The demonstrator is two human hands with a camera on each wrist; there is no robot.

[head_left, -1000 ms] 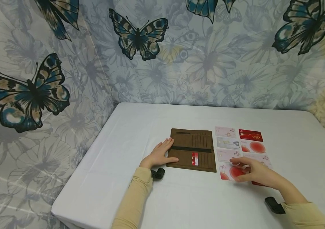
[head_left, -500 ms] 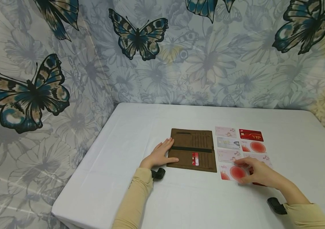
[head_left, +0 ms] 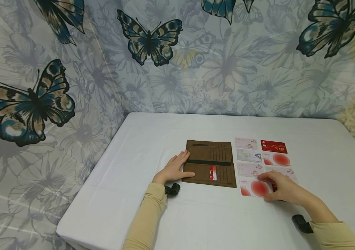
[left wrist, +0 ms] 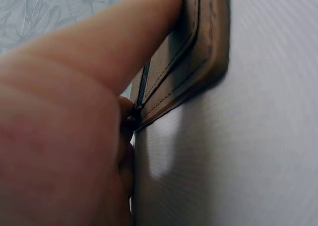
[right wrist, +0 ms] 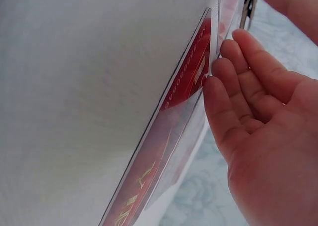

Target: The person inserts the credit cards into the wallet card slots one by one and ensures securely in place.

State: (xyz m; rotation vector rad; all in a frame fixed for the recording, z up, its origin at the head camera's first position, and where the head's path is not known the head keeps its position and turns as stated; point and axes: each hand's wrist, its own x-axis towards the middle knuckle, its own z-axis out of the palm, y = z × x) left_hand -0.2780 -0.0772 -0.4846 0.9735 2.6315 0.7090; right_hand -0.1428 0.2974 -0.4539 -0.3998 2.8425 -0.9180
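A brown wallet (head_left: 208,151) lies unfolded on the white table, a red-and-white card (head_left: 213,173) showing in its lower slots. My left hand (head_left: 174,170) rests on the wallet's left edge with fingers spread; in the left wrist view the thumb (left wrist: 114,37) stretches over its stitched corner. At the near right, my right hand (head_left: 285,189) is over a red card with gold VIP lettering (right wrist: 184,82), mostly hidden from the head view. Its bent fingertips (right wrist: 213,87) are right at the card's edge, and the thumb stands apart from them.
Two columns of cards lie right of the wallet: pink cards (head_left: 246,143), a silver VIP card (head_left: 248,155), a red VIP card (head_left: 273,146) and cards with red circles (head_left: 259,188). A butterfly-patterned wall covering (head_left: 227,69) stands behind the table (head_left: 152,139).
My right hand has shifted slightly right, off the red-circle card and onto the red card beside it, its fingers drawing back. The left hand and the wallet have stayed put.
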